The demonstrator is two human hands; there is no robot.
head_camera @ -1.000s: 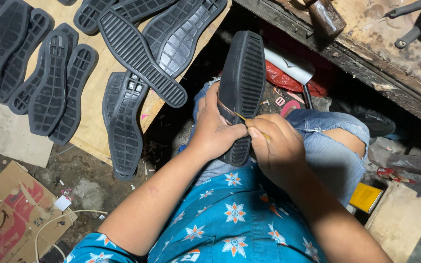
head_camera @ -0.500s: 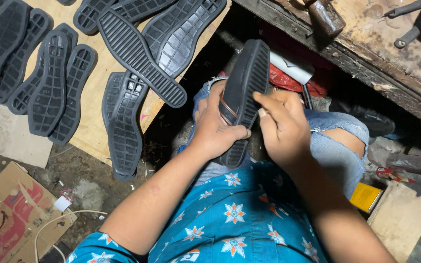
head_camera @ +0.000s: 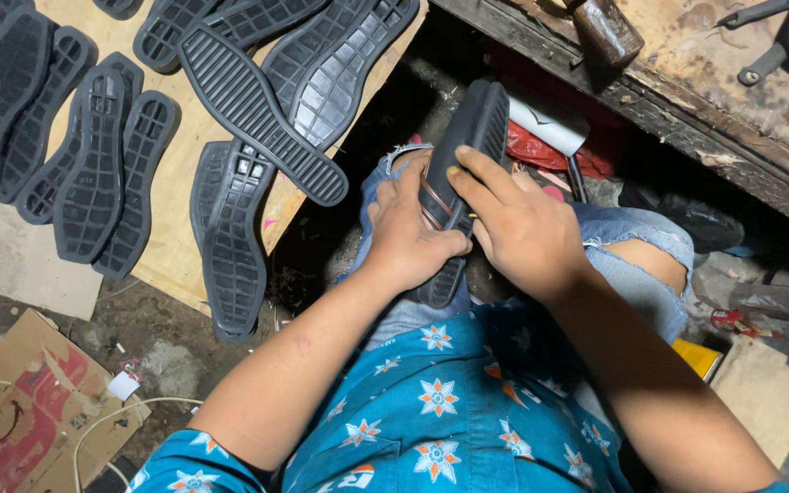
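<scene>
So that it stays still on the lap, a black shoe sole [head_camera: 468, 155] is gripped by the left hand [head_camera: 408, 233], while the right hand [head_camera: 518, 228] is pressed closed beside it. More soles [head_camera: 230, 119] lie left of both hands.

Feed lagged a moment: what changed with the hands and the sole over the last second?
The right hand moved up from the edge of the held sole and now lies across its side, fingers spread. The sole tilted slightly more edge-on. The left hand kept its grip; the soles on the board stayed put.
</scene>
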